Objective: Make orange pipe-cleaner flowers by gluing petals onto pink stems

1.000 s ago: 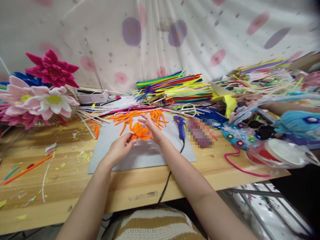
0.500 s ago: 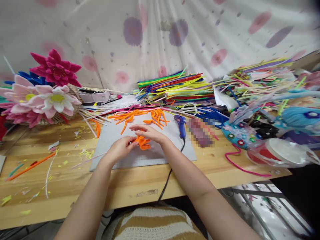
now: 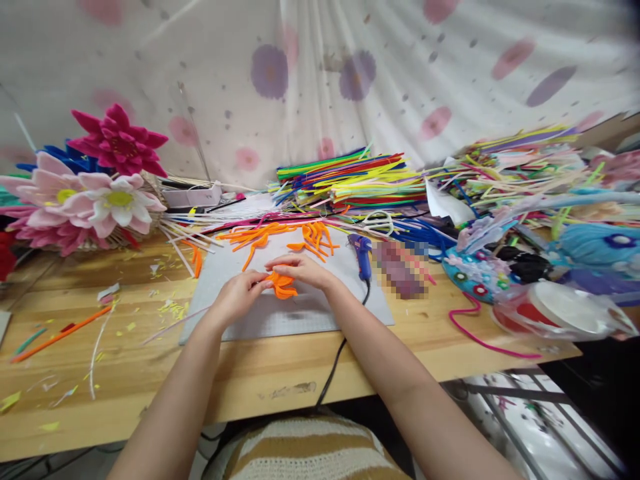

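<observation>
An orange pipe-cleaner flower (image 3: 284,285) with several petals is held between my two hands, just above the grey mat (image 3: 320,313). My left hand (image 3: 241,293) pinches it from the left side. My right hand (image 3: 303,270) curls over its top and right, its fingertips on the petals and close to the left fingertips. The flower's stem or underside is partly hidden by the fingers. Behind the hands, loose orange petals (image 3: 314,239) lie on the mat's far part, some bunched at its back edge. A blue glue gun (image 3: 361,257) rests right of my right hand.
Bundles of coloured pipe cleaners (image 3: 350,180) are piled along the back. Finished flowers (image 3: 117,200) stand at left. White-handled scissors (image 3: 379,223) lie behind the mat. The glue gun's black cable (image 3: 333,367) runs over the front edge. A clear-wrapped tub (image 3: 555,310) is at right.
My right hand has lowered, its raised fingers closing down onto the orange flower. The flower has turned slightly in my grip. My left hand stays nearly in place.
</observation>
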`<state>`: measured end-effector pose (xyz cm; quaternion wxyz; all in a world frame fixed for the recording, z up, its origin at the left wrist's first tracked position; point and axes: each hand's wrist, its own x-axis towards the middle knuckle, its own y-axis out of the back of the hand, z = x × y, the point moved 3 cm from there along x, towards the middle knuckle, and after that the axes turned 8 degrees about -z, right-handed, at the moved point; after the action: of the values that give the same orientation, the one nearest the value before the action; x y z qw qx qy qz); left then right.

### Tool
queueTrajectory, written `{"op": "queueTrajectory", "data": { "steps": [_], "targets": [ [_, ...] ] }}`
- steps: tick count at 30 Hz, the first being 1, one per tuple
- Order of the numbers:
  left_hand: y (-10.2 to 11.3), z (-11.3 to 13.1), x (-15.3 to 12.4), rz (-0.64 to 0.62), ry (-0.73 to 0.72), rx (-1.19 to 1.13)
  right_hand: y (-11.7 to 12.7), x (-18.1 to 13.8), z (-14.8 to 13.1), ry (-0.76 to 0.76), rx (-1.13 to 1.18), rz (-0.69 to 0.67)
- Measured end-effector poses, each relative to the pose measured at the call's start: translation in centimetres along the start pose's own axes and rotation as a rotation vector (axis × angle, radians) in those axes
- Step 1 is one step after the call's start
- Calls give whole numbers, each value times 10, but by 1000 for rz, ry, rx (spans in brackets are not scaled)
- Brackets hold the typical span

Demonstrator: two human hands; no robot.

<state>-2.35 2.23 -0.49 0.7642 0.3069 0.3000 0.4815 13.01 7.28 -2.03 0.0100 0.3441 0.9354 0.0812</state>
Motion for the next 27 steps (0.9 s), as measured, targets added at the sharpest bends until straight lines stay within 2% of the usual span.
{"op": "queueTrajectory", "data": {
  "steps": [4,7,10,13,15,17,20,23,27],
  "targets": [
    [-1,2,1,3,3,-36,1,1,1,-2,41,51],
    [-3,-3,4,54,8,-135,3,3,5,26,107,119],
    [-1,-9,8,175,54,-354,7,3,14,89,221,262],
    [2,-9,9,249,135,-619,2,1,24,85,361,251],
    [2,-3,9,224,140,-782,-5,1,25,85,439,213],
    [-1,5,9,141,134,-899,-10,1,23,105,495,249],
    [-7,12,11,10,158,-968,-12,5,16,105,513,420],
    [-13,12,13,-48,190,-1009,-11,9,13,81,535,529],
    [-19,6,17,-135,194,-1157,-12,14,14,73,645,487]
  ]
}}
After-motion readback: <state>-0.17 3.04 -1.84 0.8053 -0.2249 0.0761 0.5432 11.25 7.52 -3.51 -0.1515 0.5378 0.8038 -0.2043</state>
